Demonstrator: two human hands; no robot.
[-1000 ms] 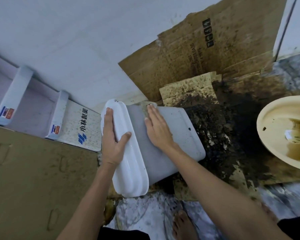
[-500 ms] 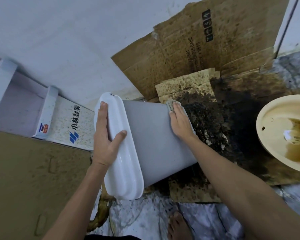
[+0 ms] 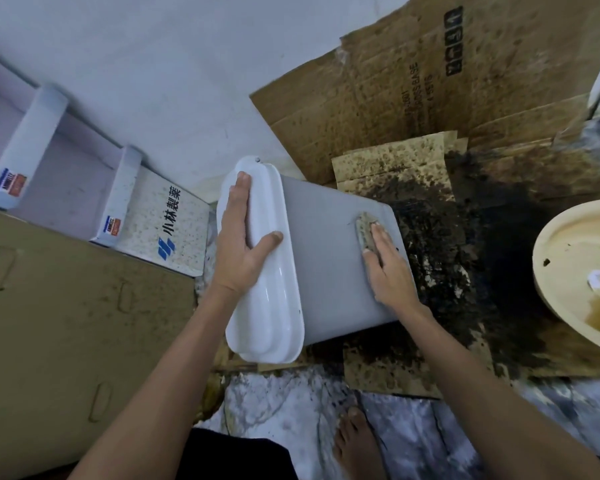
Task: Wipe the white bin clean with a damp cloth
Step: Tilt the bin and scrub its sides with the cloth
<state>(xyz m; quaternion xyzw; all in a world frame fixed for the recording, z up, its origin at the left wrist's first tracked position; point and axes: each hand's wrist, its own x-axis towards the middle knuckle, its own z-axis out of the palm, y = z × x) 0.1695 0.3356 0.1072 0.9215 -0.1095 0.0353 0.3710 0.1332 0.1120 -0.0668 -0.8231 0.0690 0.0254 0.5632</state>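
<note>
The white bin point(image 3: 326, 258) lies on its side on dirty cardboard, its glossy lid end toward the left. My left hand point(image 3: 241, 244) grips the lid rim, fingers along the top and thumb wrapped onto the lid face. My right hand point(image 3: 388, 268) lies flat on the bin's grey-white side near its base end. Under its fingertips is a small dirty cloth point(image 3: 365, 227), pressed against the bin wall; only the cloth's upper part shows.
Soiled cardboard point(image 3: 430, 98) leans on the wall and covers the floor under the bin, with dark grime point(image 3: 465, 258) to the right. A cream basin point(image 3: 555, 271) of brown water sits far right. Boxes point(image 3: 167, 223) stand left. My bare foot point(image 3: 355, 441) rests below on marble floor.
My right hand with the cloth slid from the bin's far top edge down along the side toward the base end. The left hand kept its grip on the lid.
</note>
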